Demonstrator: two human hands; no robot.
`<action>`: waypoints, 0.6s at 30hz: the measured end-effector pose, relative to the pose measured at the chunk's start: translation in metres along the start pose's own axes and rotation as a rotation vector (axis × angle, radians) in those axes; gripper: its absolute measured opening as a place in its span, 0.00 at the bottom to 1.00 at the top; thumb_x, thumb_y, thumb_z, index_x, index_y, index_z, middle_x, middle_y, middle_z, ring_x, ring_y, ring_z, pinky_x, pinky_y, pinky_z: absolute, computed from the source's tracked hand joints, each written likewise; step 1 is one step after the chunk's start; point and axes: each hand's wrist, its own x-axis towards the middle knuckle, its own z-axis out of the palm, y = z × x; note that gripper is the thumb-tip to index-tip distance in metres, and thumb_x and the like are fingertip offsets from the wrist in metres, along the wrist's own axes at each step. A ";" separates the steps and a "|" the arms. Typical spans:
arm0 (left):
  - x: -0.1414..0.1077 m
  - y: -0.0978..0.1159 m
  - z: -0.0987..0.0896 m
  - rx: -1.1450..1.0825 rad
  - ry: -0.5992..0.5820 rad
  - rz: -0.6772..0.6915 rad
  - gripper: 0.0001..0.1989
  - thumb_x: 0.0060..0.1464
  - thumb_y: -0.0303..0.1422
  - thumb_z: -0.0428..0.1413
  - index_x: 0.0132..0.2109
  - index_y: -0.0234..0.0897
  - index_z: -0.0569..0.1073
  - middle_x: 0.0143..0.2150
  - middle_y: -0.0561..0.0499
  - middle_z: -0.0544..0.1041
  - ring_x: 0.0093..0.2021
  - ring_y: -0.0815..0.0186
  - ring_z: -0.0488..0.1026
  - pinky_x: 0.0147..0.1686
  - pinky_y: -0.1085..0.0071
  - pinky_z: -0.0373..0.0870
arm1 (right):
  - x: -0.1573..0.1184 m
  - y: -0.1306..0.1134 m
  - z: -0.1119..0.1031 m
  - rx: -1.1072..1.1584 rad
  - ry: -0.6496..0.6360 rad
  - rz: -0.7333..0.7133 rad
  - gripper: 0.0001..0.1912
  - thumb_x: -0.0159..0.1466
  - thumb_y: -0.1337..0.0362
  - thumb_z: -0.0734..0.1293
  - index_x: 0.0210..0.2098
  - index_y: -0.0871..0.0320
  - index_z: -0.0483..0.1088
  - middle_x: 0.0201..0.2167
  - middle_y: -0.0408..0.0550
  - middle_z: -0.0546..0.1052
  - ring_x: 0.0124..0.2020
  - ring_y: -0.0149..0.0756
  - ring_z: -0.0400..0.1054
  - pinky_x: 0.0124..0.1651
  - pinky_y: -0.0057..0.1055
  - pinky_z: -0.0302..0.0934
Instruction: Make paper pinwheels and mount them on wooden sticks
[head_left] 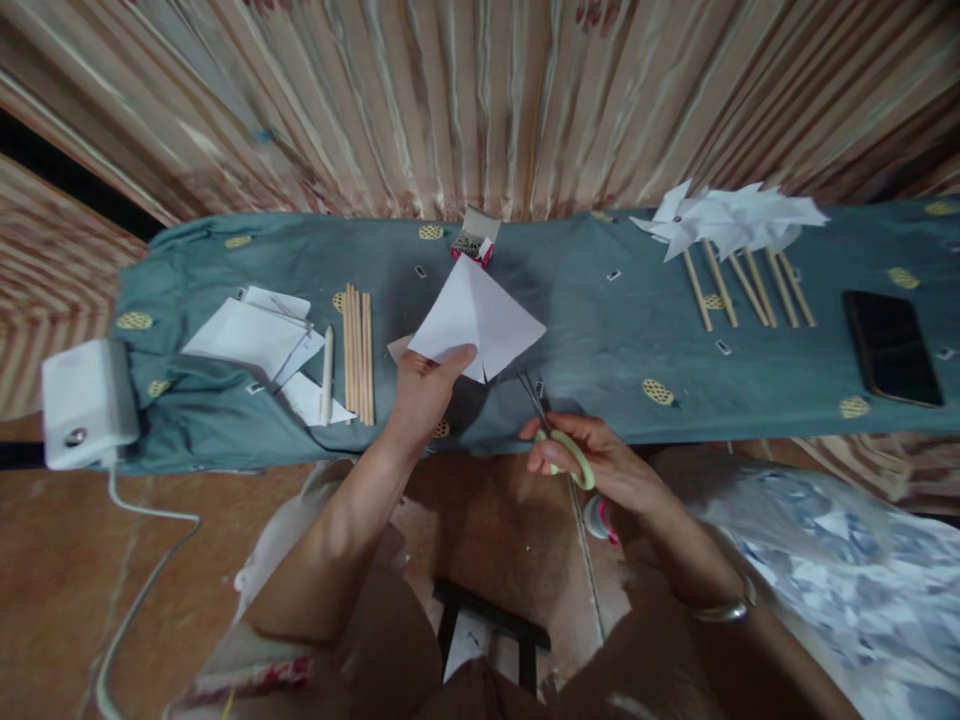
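My left hand [429,388] pinches a white paper square [480,315] near its lower left edge, thumb on top. A crease runs down the middle of the paper, and a short slit shows at its lower corner. In my right hand [574,450] is a pair of scissors [566,455] with pale green handles. Their blades point up and left, just below the paper and apart from it. Behind the paper stands a small open box [476,238] with tiny dark pieces inside, which I cannot make out.
Several wooden sticks [358,355], a white pencil-like stick [327,375] and paper sheets [251,335] lie left. Finished paper pinwheels [735,220] and a black phone [891,348] lie right. A white corded device [88,402] sits at the left end. A curtain [480,110] hangs behind.
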 end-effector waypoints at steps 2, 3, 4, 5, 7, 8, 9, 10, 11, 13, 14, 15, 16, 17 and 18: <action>-0.002 0.000 0.001 0.004 -0.013 -0.021 0.15 0.43 0.36 0.64 0.39 0.34 0.79 0.43 0.45 0.82 0.46 0.57 0.77 0.47 0.63 0.73 | 0.000 -0.002 -0.006 -0.020 0.064 -0.041 0.24 0.54 0.43 0.73 0.36 0.57 0.74 0.26 0.44 0.77 0.27 0.30 0.69 0.32 0.28 0.64; -0.003 0.000 0.002 0.006 -0.017 -0.033 0.15 0.42 0.36 0.64 0.39 0.34 0.79 0.43 0.45 0.82 0.46 0.57 0.77 0.46 0.63 0.74 | 0.000 -0.003 -0.008 -0.024 0.109 -0.068 0.24 0.54 0.42 0.72 0.36 0.57 0.74 0.26 0.44 0.77 0.26 0.30 0.69 0.31 0.29 0.64; -0.005 -0.001 0.003 0.011 -0.021 -0.041 0.15 0.42 0.36 0.64 0.39 0.34 0.79 0.42 0.46 0.82 0.45 0.57 0.78 0.45 0.63 0.74 | 0.001 -0.003 -0.010 -0.022 0.159 -0.096 0.25 0.53 0.41 0.72 0.36 0.56 0.74 0.25 0.44 0.77 0.26 0.30 0.68 0.31 0.29 0.63; -0.006 -0.002 0.004 0.020 -0.030 -0.047 0.14 0.42 0.36 0.65 0.38 0.34 0.79 0.41 0.47 0.82 0.44 0.57 0.78 0.44 0.63 0.74 | 0.002 -0.003 -0.012 -0.014 0.212 -0.121 0.25 0.53 0.41 0.72 0.36 0.56 0.74 0.25 0.43 0.78 0.25 0.30 0.68 0.30 0.29 0.63; -0.008 -0.004 0.005 0.038 -0.068 -0.056 0.12 0.41 0.36 0.66 0.35 0.34 0.79 0.37 0.48 0.82 0.41 0.58 0.78 0.44 0.63 0.74 | 0.005 -0.003 -0.015 0.026 0.316 -0.167 0.25 0.53 0.40 0.72 0.36 0.55 0.74 0.26 0.43 0.78 0.25 0.30 0.68 0.30 0.29 0.63; -0.009 -0.005 0.005 0.047 -0.095 -0.063 0.12 0.41 0.37 0.66 0.34 0.34 0.79 0.36 0.48 0.82 0.40 0.59 0.78 0.44 0.64 0.74 | 0.007 -0.003 -0.016 0.059 0.362 -0.187 0.26 0.52 0.40 0.72 0.36 0.55 0.74 0.26 0.43 0.78 0.25 0.30 0.68 0.30 0.29 0.63; -0.010 -0.007 0.006 0.054 -0.122 -0.071 0.12 0.41 0.37 0.66 0.33 0.34 0.80 0.35 0.49 0.82 0.39 0.59 0.78 0.44 0.64 0.73 | 0.008 -0.003 -0.017 0.096 0.400 -0.203 0.26 0.51 0.40 0.73 0.36 0.55 0.74 0.26 0.44 0.78 0.25 0.30 0.68 0.30 0.29 0.62; -0.011 -0.008 0.006 0.058 -0.147 -0.078 0.13 0.40 0.38 0.67 0.32 0.34 0.80 0.34 0.49 0.81 0.39 0.59 0.77 0.44 0.64 0.73 | 0.010 -0.003 -0.018 0.131 0.432 -0.216 0.26 0.50 0.40 0.73 0.36 0.55 0.74 0.26 0.43 0.78 0.25 0.30 0.68 0.30 0.28 0.62; -0.012 -0.009 0.007 0.060 -0.172 -0.086 0.13 0.40 0.39 0.67 0.32 0.34 0.80 0.33 0.49 0.81 0.38 0.60 0.77 0.44 0.64 0.73 | 0.012 -0.003 -0.018 0.163 0.459 -0.226 0.26 0.49 0.41 0.74 0.36 0.55 0.74 0.26 0.43 0.78 0.25 0.30 0.68 0.30 0.28 0.62; -0.014 -0.010 0.007 0.063 -0.215 -0.104 0.13 0.41 0.39 0.66 0.32 0.34 0.81 0.31 0.50 0.81 0.35 0.62 0.76 0.40 0.66 0.73 | 0.015 -0.003 -0.019 0.210 0.496 -0.240 0.26 0.48 0.43 0.75 0.36 0.55 0.74 0.24 0.41 0.76 0.24 0.29 0.67 0.29 0.27 0.61; -0.015 -0.010 0.008 0.064 -0.236 -0.115 0.13 0.41 0.39 0.66 0.32 0.34 0.81 0.30 0.51 0.81 0.33 0.63 0.75 0.38 0.67 0.73 | 0.016 -0.003 -0.019 0.223 0.508 -0.247 0.25 0.47 0.44 0.76 0.36 0.55 0.74 0.23 0.40 0.75 0.24 0.28 0.66 0.29 0.27 0.60; -0.016 -0.011 0.008 0.065 -0.257 -0.126 0.12 0.41 0.39 0.66 0.31 0.34 0.81 0.29 0.52 0.80 0.31 0.64 0.75 0.35 0.68 0.72 | 0.017 -0.003 -0.019 0.233 0.517 -0.252 0.23 0.47 0.46 0.77 0.35 0.54 0.74 0.23 0.38 0.74 0.23 0.27 0.64 0.28 0.27 0.59; -0.017 -0.011 0.009 0.068 -0.278 -0.140 0.12 0.41 0.39 0.66 0.30 0.34 0.81 0.28 0.52 0.80 0.29 0.65 0.74 0.33 0.69 0.72 | 0.018 -0.003 -0.019 0.241 0.523 -0.254 0.22 0.47 0.48 0.77 0.35 0.54 0.74 0.22 0.37 0.73 0.22 0.26 0.63 0.27 0.26 0.59; -0.017 -0.011 0.009 0.072 -0.295 -0.154 0.12 0.41 0.39 0.66 0.30 0.34 0.81 0.28 0.52 0.79 0.28 0.66 0.73 0.31 0.70 0.71 | 0.020 -0.003 -0.019 0.246 0.532 -0.254 0.21 0.46 0.50 0.78 0.35 0.54 0.74 0.22 0.37 0.72 0.22 0.26 0.62 0.27 0.26 0.58; -0.018 -0.010 0.009 0.076 -0.308 -0.166 0.12 0.40 0.39 0.66 0.29 0.34 0.81 0.27 0.53 0.79 0.27 0.67 0.72 0.30 0.71 0.70 | 0.021 -0.003 -0.019 0.249 0.545 -0.252 0.20 0.45 0.52 0.78 0.34 0.54 0.74 0.22 0.36 0.71 0.21 0.25 0.61 0.26 0.26 0.57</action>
